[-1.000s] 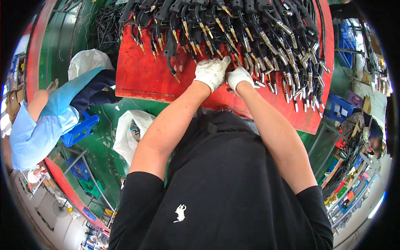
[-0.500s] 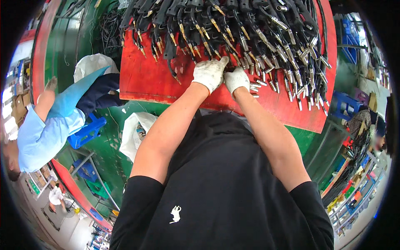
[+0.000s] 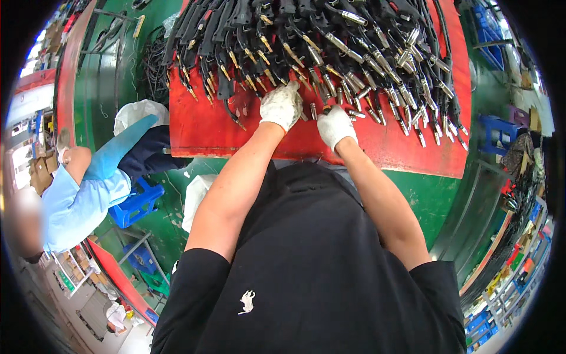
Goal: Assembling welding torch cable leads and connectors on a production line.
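Many welding torches (image 3: 242, 23) with black handles lie in a dense heap on a red tabletop (image 3: 206, 133), their necks toward me. Those at the left end in bare brass tips; those at the right carry silver nozzles (image 3: 407, 94). My left hand (image 3: 282, 107), in a white glove, is closed at the near edge of the heap; what its fingers hold is hidden. To its right my right hand (image 3: 336, 127), also gloved, is curled shut, with a small dark end showing at its top. A loose silver nozzle (image 3: 313, 110) lies between the hands.
At the left a person in light blue (image 3: 88, 200) sits beside a blue stool (image 3: 138, 202). White sacks (image 3: 140, 113) stand left of the table. Black cables (image 3: 154, 59) lie coiled behind. Another blue stool (image 3: 494, 134) stands at the right.
My hands have moved apart: the left a little left, the right slightly down toward me. A loose nozzle now shows between them. The view has shifted slightly.
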Tool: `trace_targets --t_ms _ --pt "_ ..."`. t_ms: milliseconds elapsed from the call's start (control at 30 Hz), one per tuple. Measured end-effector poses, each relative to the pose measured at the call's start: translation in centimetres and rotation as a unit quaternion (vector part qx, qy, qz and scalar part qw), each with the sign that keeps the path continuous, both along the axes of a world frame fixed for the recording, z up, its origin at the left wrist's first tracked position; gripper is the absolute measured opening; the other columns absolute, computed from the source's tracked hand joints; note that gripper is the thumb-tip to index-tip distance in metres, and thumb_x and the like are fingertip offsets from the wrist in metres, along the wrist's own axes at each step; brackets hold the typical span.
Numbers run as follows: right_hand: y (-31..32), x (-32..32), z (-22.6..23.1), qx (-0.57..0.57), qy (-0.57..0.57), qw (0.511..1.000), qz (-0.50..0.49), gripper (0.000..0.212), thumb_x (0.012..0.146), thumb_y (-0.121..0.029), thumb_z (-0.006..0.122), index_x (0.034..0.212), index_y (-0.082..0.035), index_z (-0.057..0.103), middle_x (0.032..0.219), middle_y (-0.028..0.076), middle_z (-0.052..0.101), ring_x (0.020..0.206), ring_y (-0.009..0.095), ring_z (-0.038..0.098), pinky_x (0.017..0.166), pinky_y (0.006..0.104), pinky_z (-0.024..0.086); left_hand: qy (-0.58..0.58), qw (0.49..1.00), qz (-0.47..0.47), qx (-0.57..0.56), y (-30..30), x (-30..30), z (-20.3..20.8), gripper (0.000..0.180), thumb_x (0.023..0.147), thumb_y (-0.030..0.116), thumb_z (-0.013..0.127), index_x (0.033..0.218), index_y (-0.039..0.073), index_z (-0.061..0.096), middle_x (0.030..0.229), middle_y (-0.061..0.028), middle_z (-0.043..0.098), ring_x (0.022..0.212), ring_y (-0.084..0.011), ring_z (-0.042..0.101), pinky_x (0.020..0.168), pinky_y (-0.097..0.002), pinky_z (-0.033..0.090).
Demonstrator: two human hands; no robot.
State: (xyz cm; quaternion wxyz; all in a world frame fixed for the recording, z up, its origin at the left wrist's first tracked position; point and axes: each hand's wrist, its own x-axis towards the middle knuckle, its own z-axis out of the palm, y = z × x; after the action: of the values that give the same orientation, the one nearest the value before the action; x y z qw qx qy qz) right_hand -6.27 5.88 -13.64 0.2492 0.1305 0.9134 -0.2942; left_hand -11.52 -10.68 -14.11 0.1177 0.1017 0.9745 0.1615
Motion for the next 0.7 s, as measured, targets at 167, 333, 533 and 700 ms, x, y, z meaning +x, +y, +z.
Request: trace_targets --t_ms 167,333,533,700 --pt "1.4 1.6 1.2 -0.064 -0.005 0.995 -0.077 0.036 0.092 -0.023 0.052 0.109 0.007 0.06 0.106 0.035 0.066 0.104 0.047 0.065 0.089 0.0517 0.052 -0.04 0.998 0.012 0.04 0.1 0.0 1.3 0.024 0.091 0.023 0.059 0.112 0.013 0.066 0.095 -0.0174 0.071 0.09 -0.039 0.069 0.078 -0.0494 0.055" --pt "2.1 1.9 0.2 -0.089 -0.039 0.989 -0.111 0.037 0.091 -0.025 0.055 0.109 0.007 0.06 0.103 0.034 0.067 0.103 0.049 0.065 0.088 0.0523 0.053 0.083 0.978 0.028 0.191 2.8 -1.5 3.5 0.02 0.094 0.022 0.059 0.103 0.007 0.068 0.095 -0.0181 0.071 0.088 -0.0403 0.069 0.078 -0.0477 0.055" --pt "3.6 1.3 0.8 -0.117 -0.033 0.992 -0.041 0.036 0.091 -0.025 0.056 0.104 0.008 0.061 0.102 0.035 0.067 0.102 0.047 0.065 0.088 0.0494 0.053 -0.002 1.0 -0.001 0.011 5.0 -4.8 3.5 0.031 0.089 0.03 0.058 0.084 0.004 0.074 0.095 -0.0227 0.072 0.093 -0.0414 0.069 0.086 -0.0472 0.056" --pt "3.8 1.5 -0.9 -0.121 0.037 0.992 0.015 0.031 0.09 -0.026 0.06 0.09 0.005 0.064 0.091 0.031 0.068 0.088 0.046 0.065 0.078 0.0498 0.052 -0.076 0.991 0.069 0.083 4.8 -5.6 -0.7 0.033 0.087 0.03 0.057 0.088 0.001 0.074 0.101 -0.0255 0.071 0.101 -0.0413 0.068 0.092 -0.0456 0.054"
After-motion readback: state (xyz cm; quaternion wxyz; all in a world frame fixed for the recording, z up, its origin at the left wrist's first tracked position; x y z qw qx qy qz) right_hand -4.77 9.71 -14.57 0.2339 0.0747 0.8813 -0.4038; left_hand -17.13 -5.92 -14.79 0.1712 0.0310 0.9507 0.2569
